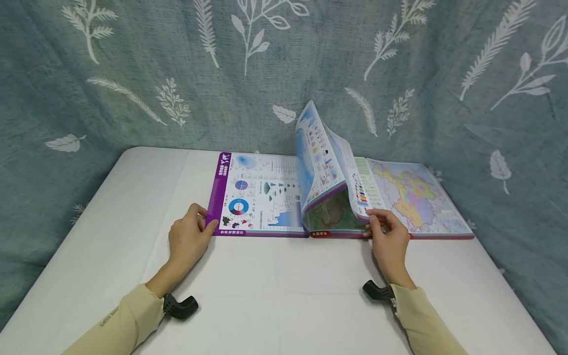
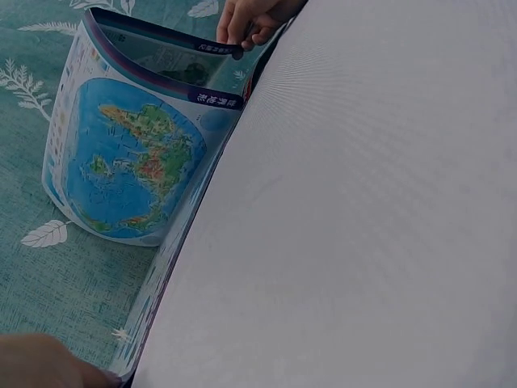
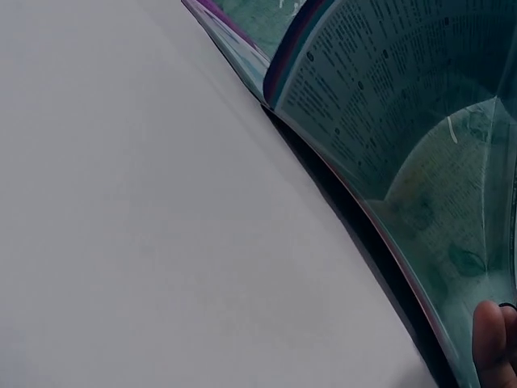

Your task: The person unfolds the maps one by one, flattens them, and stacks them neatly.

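Note:
A wide fold-out map book (image 1: 262, 197) lies open across the table, its left panel edged in purple with charts on it. My left hand (image 1: 188, 236) holds that panel's lower-left corner, thumb on top. Near the middle, lifted pages (image 1: 321, 162) stand up and curve to the right. My right hand (image 1: 389, 239) pinches the lower corner of a lifted page between thumb and fingers, over the right part of the book. In the left wrist view the raised page shows a blue world map (image 2: 145, 166). The right wrist view catches only my right fingertips (image 3: 489, 339) beside the glossy page.
A coloured map panel (image 1: 412, 197) spreads out at the book's right end. The white table (image 1: 275, 296) reaches back to a green leaf-patterned cloth (image 1: 177, 74) just behind the book. Black wrist mounts (image 1: 179, 306) sit at both sleeves.

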The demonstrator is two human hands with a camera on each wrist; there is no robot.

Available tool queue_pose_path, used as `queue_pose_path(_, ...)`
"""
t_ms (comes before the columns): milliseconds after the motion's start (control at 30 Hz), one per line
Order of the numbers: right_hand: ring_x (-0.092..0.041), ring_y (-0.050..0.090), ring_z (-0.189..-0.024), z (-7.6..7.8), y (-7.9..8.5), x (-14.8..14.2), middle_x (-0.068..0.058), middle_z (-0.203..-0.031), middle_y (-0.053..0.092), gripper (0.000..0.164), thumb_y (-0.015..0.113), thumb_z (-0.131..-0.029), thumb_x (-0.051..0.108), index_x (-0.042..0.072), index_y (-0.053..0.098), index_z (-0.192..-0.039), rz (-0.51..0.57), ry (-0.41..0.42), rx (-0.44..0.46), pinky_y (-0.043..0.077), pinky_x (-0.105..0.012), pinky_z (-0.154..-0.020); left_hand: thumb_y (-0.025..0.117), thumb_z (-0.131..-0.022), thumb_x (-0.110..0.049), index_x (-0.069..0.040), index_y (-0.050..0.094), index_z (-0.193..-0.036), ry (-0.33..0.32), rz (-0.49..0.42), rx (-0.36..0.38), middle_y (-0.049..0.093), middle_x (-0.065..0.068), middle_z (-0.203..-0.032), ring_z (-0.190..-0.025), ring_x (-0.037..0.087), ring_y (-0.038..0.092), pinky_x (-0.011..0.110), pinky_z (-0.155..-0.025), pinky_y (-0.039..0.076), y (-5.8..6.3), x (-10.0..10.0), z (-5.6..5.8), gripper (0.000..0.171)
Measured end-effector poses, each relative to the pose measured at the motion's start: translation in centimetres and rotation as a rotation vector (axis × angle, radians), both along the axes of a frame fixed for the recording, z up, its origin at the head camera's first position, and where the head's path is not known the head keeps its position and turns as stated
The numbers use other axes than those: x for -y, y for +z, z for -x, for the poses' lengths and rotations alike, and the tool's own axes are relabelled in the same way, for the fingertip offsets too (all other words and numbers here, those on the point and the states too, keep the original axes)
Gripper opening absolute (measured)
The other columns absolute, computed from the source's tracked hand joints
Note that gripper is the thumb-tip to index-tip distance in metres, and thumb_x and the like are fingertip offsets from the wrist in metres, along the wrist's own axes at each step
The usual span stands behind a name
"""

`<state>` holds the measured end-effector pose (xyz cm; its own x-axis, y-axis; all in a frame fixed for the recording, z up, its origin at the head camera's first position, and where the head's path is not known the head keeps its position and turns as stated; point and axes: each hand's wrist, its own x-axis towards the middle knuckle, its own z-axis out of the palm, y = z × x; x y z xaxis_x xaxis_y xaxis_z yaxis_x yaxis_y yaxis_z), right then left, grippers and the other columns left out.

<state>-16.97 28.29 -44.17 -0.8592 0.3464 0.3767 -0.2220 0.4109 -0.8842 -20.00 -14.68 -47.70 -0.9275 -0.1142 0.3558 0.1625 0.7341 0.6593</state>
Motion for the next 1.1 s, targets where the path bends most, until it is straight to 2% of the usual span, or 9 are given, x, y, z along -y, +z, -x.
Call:
queue_pose_path(133,-0.020,0.069,-0.070,-0.1,0.0,-0.5,-0.032,-0.099,0.068,0.018,0.060,-0.104,-0.001,-0.006,0.073,-0.116,-0.006,-0.023,-0.009,0.059,-0.027,-0.061,0.079,-0.093,-0.017,-0.002,0.062,-0.107,0.004,0.004,0.000,0.060,0.005,-0.064,-0.059,0.021,0.050,0.035,-0.062,0.034,-0.1,0.0,0.0,0.027)
queue_pose_path(333,-0.013,0.068,-0.064,-0.2,0.0,-1.4,-0.030,-0.096,0.070,0.018,0.059,-0.103,-0.003,-0.007,0.073,-0.113,-0.111,-0.070,-0.062,0.056,-0.023,-0.057,0.080,-0.093,-0.017,-0.002,0.062,-0.108,0.002,0.010,0.002,0.059,0.005,-0.064,-0.058,0.022,0.050,0.035,-0.061,0.034,-0.1,-0.1,-0.1,0.027)
queue_pose_path(433,-0.012,0.067,-0.064,-0.2,-0.1,-2.0,-0.029,-0.095,0.070,0.018,0.058,-0.103,-0.004,-0.007,0.073,-0.113,-0.128,-0.090,-0.077,0.055,-0.021,-0.056,0.080,-0.093,-0.017,-0.002,0.062,-0.107,0.002,0.011,-0.002,0.060,0.005,-0.064,-0.058,0.022,0.050,0.035,-0.061,0.034,-0.2,-0.1,0.0,0.027)
queue_pose_path(700,-0.010,0.066,-0.064,-0.1,-0.1,-3.3,-0.029,-0.093,0.068,0.019,0.058,-0.102,-0.003,-0.008,0.073,-0.113,-0.101,-0.123,-0.075,0.056,-0.020,-0.056,0.080,-0.093,-0.017,-0.002,0.062,-0.106,0.005,0.010,-0.017,0.058,0.004,-0.063,-0.058,0.022,0.049,0.035,-0.061,0.034,-0.2,0.2,0.0,0.027)
queue_pose_path(833,-0.009,0.066,-0.061,0.1,-0.3,-4.1,-0.024,-0.089,0.069,0.019,0.058,-0.102,-0.004,-0.010,0.072,-0.113,-0.066,-0.137,-0.072,0.056,-0.020,-0.056,0.080,-0.093,-0.016,-0.002,0.062,-0.106,0.003,0.013,-0.017,0.058,0.004,-0.063,-0.058,0.021,0.049,0.035,-0.060,0.034,-0.3,0.3,-0.1,0.027)
queue_pose_path(1100,-0.006,0.065,-0.059,0.0,-0.4,-5.3,-0.017,-0.087,0.069,0.021,0.058,-0.102,-0.001,-0.008,0.073,-0.114,-0.064,-0.197,-0.048,0.055,-0.019,-0.056,0.080,-0.092,-0.016,-0.002,0.062,-0.106,0.002,0.016,-0.022,0.059,0.004,-0.063,-0.058,0.020,0.049,0.034,-0.060,0.033,-0.2,0.2,0.1,0.026)
